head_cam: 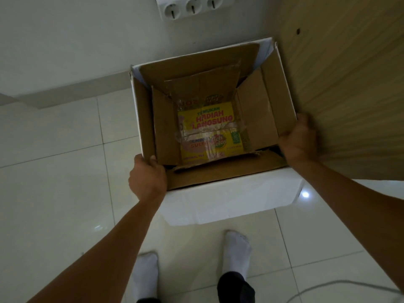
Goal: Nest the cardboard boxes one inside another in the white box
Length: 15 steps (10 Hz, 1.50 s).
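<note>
**Both hands on the rim of the nested boxes**

We saw both arms reach down and forward from the lower corners of the view, bare to the elbow and nearly straight. The left hand (147,178) was at the near left corner of the boxes, knuckles up, its fingers (153,160) curled over the top edge and closed on the cardboard there; whether they gripped the white wall, the brown box inside it, or both, we could not tell. The right hand (299,138) was at the near right corner, turned palm inward, thumb up along the outer face and fingers wrapped over the rim, clamped on that edge.

Reading inward, we found a yellow printed panel (209,132) at the bottom of the innermost box, under wrinkled clear tape. Its red and green letters read "TEMUKAN HADIAH LANGSUNG"; below that only fragments such as "SULTAN" could be made out, the rest too blurred.

The white box (229,197) stood open on the pale tiled floor (54,171), its far side near a white wall (65,40) and its right side beside a wooden panel (349,73). A brown cardboard box (271,110) sat inside it, flaps raised against the white walls, and a smaller brown box (166,127) sat inside that. A row of sockets (192,7) was on the wall above, and two socked feet (237,248) stood just before the box.
</note>
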Each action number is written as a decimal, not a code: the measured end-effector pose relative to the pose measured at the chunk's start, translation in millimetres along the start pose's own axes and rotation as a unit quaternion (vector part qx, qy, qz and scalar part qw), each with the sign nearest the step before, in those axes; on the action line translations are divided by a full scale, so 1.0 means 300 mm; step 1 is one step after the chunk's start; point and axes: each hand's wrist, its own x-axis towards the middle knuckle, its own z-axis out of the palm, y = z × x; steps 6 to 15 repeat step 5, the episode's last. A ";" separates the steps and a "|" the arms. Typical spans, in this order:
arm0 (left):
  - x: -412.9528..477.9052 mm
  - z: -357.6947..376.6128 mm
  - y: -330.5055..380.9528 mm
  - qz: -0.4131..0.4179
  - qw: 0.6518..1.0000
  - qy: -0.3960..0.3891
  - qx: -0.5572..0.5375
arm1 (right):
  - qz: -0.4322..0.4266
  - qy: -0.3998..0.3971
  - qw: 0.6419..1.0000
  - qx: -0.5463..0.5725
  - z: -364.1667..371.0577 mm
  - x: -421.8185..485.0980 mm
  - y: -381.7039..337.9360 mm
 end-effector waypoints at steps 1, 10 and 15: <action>-0.004 -0.002 0.000 -0.005 1.000 -0.019 0.009 | -0.049 0.018 0.998 -0.033 0.017 -0.044 0.008; -0.076 -0.156 -0.011 -0.031 0.994 -0.100 -0.009 | -0.232 -0.047 0.965 -0.115 -0.068 -0.194 -0.061; -0.076 -0.156 -0.011 -0.031 0.994 -0.100 -0.009 | -0.232 -0.047 0.965 -0.115 -0.068 -0.194 -0.061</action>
